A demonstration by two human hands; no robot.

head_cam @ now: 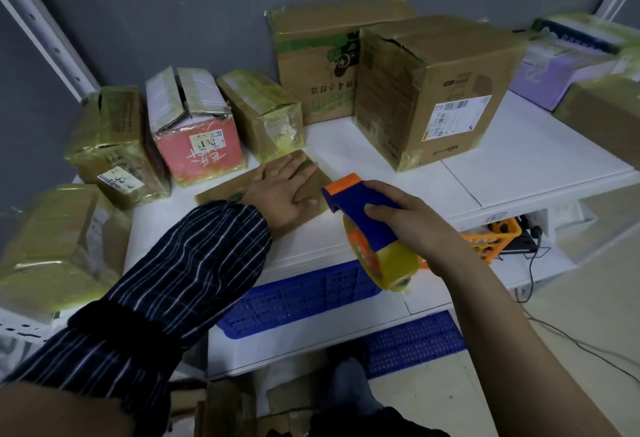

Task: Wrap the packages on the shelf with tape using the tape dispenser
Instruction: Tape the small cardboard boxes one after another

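Head | L grip (pixel 280 191) flat on pkg (pixel 221 190) | R grip (pixel 412 222) clasps dispenser (pixel 349 203), beside pkg

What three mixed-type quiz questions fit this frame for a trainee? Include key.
1. True or false: the left hand lies flat on the flat brown package.
2. The right hand grips: A) scissors, B) the tape dispenser, C) a marker.
3. Fill in: the dispenser's body is blue and ____.
Key: 1 true; 2 B; 3 orange.
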